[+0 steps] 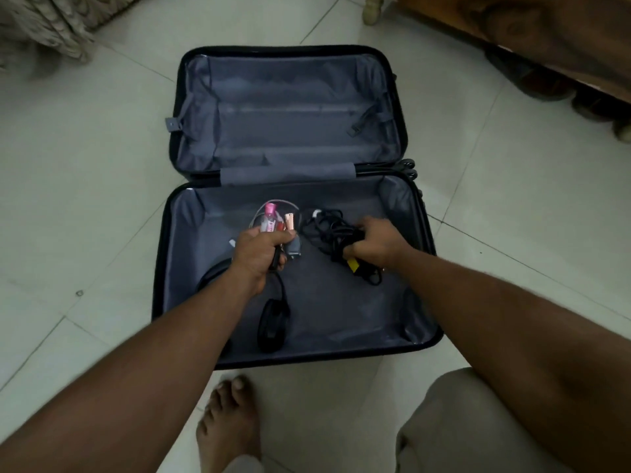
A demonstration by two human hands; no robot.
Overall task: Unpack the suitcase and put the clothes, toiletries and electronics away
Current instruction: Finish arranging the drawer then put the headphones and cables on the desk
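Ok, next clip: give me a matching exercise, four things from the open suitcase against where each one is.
Things:
1. bottle with pink cap
2. black cable bundle
3. black mouse
4. far half of the suitcase

Places:
A. lying on the lining of the near half, by its front edge
B. gripped by the right hand
C. holds nothing visible
D. in the clear pouch, just past the left hand

Pairs: 1-D, 2-B, 3-A, 4-C

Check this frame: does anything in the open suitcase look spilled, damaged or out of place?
Nothing stands out. The black hard-shell suitcase lies open on the floor; the left hand grips a clear toiletry pouch, the right hand a tangled black cable bundle.
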